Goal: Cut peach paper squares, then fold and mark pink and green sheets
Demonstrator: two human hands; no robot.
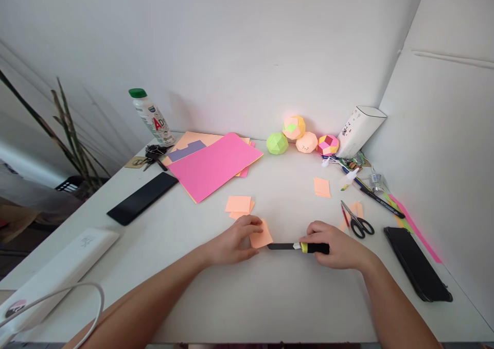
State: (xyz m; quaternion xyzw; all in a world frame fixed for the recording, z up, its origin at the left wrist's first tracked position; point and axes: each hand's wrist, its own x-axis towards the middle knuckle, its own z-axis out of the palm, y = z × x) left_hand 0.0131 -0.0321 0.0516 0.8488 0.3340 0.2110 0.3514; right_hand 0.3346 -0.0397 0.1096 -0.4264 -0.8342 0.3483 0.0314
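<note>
My left hand (233,241) is closed on a peach paper square (261,236), with fingers on its upper left and the thumb below. In my right hand (328,243) is a utility knife (314,247) with a black and yellow handle, lying nearly level just above or on the table. The long dark front part of the knife reaches left to the square's lower right corner; whether it touches the paper I cannot tell. Behind my left hand, overlapping peach paper pieces (238,204) lie flat. Another peach piece (321,187) lies further right.
Pink sheets (216,166), a black slab (142,198), keys (154,153) and a bottle (152,117) stand or lie left. Faceted paper balls (277,143) line the wall. Scissors (358,225), pens (376,197), a phone (417,264) and a white box (358,133) occupy the right.
</note>
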